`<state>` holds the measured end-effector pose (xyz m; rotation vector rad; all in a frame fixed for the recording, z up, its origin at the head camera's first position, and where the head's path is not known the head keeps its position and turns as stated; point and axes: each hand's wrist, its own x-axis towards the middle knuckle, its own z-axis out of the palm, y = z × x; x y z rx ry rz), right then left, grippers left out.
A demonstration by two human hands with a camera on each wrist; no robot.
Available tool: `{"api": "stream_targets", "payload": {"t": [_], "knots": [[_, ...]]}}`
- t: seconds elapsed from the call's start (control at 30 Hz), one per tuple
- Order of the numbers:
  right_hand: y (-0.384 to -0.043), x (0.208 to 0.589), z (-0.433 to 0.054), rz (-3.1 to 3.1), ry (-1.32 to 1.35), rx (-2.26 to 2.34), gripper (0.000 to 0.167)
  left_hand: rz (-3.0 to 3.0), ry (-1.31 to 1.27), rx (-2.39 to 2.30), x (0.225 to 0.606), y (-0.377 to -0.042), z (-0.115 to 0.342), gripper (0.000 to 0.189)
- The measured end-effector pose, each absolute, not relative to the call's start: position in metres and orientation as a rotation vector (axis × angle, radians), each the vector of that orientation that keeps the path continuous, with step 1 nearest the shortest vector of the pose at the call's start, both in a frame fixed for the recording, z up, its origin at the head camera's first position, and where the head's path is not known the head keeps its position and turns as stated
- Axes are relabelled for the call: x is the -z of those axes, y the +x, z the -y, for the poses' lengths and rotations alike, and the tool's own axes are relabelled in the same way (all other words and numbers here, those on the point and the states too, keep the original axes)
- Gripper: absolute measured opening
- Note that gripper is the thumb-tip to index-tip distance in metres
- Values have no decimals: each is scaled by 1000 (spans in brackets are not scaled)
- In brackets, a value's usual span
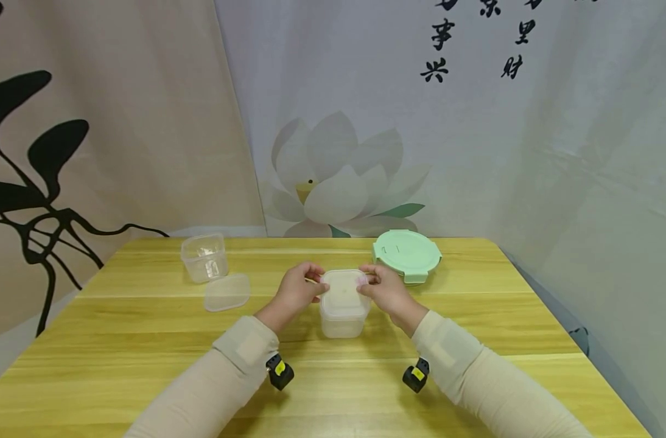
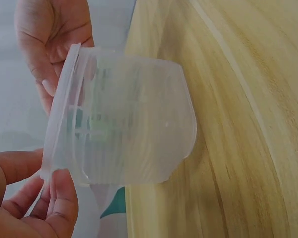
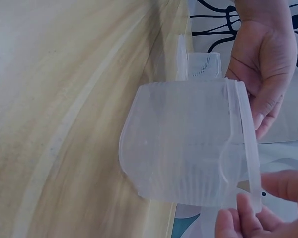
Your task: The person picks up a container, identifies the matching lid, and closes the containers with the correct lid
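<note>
A translucent plastic food container (image 1: 342,327) stands on the table with a matching lid (image 1: 344,292) over its top. My left hand (image 1: 301,286) pinches the lid's left edge, thumb on top and fingers beneath the rim. At the opposite edge my right hand (image 1: 389,291) pinches the lid the same way. In the right wrist view the lid (image 3: 252,148) sits slightly tilted, with a narrow gap to the container's rim beside the right fingers (image 3: 244,213). Through the clear wall of the container (image 2: 134,119) the inside shows no contents.
Back left on the table (image 1: 163,377) is a second clear container (image 1: 204,258), uncovered, with its loose lid (image 1: 227,292) lying in front. A round container with a green clip lid (image 1: 408,252) stands just beyond my right hand. Printed curtains (image 1: 338,91) hang behind the table.
</note>
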<state>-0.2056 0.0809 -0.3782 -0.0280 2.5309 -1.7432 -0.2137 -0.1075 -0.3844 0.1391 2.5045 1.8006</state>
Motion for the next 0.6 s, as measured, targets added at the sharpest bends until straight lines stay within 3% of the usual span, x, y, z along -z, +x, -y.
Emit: {"api": "stream_targets", "payload": {"t": [0.6], "knots": [[-204, 386, -86, -2522, -18, 1697, 46, -2621, 175, -1728, 389, -212, 106, 21]]}}
